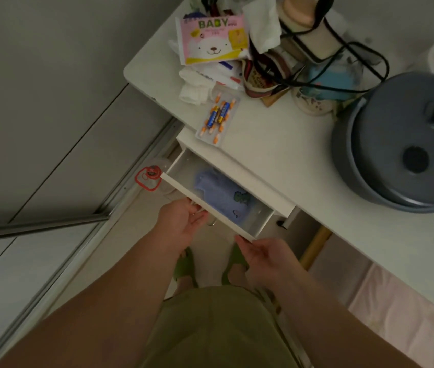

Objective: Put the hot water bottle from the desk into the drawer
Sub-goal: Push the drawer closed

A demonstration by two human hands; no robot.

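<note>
A white tabletop (276, 144) is filling the upper right of the view, seen from above. A large grey round lidded pot (407, 139) is sitting at its right edge. Clutter is lying toward the back: a pink tissue pack (211, 38) with a bear face and the word BABY, black cables (343, 49), and crumpled white tissue. Nearer the front edge, a clear plastic case of batteries (217, 116) is lying flat.

Below the tabletop, a white drawer (207, 205) is standing pulled open. The hot water bottle (223, 192), in a pale blue cover with a small green dinosaur, is lying flat inside the drawer, partly hidden under the tabletop's edge.

The left hand (184, 224) is gripping the drawer's front panel, fingers curled over its edge near the metal handle. The right hand (261, 257) is hanging loosely open and empty, fingertips touching the panel's right corner.

Green slippers (184, 264) are showing on the floor beneath the hands.
</note>
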